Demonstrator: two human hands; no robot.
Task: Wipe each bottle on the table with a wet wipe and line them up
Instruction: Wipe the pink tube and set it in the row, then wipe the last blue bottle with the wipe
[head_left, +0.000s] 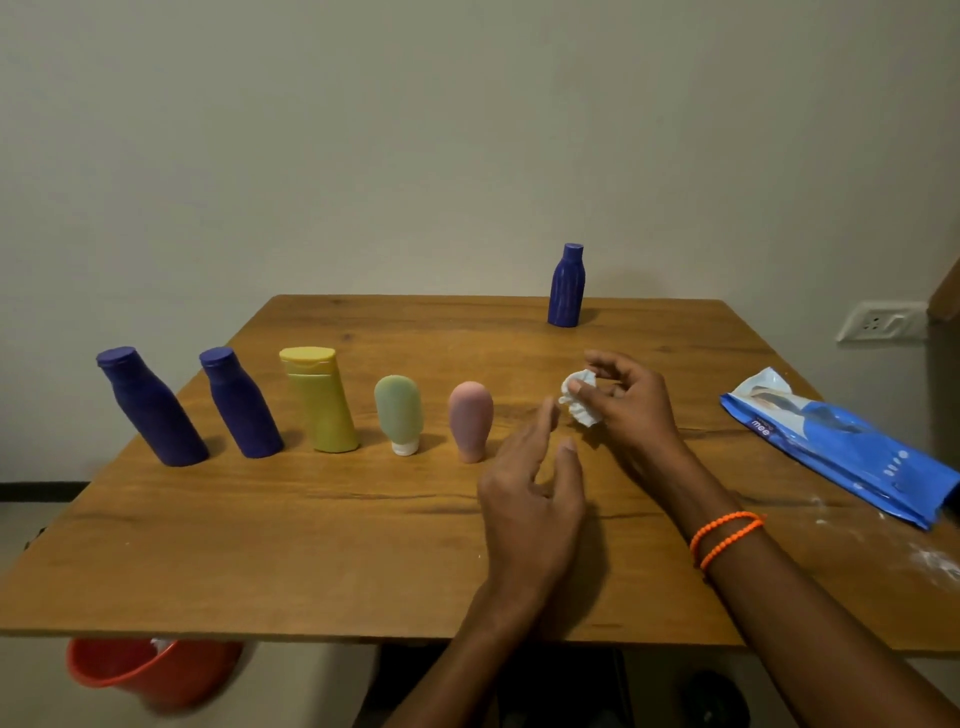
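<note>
Wooden table: six bottles, five lined up, one apart.

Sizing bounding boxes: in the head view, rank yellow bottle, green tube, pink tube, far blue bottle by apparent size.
1. yellow bottle
2. far blue bottle, though it stands farther away, so its true size is unsure
3. pink tube and green tube: look about alike

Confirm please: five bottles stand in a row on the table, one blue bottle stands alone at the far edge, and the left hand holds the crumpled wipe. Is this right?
One detail is wrong. The head view shows the crumpled wipe in the right hand; the left hand is open and empty. The five bottles in a row and the lone blue bottle at the table's far edge are right.
</note>
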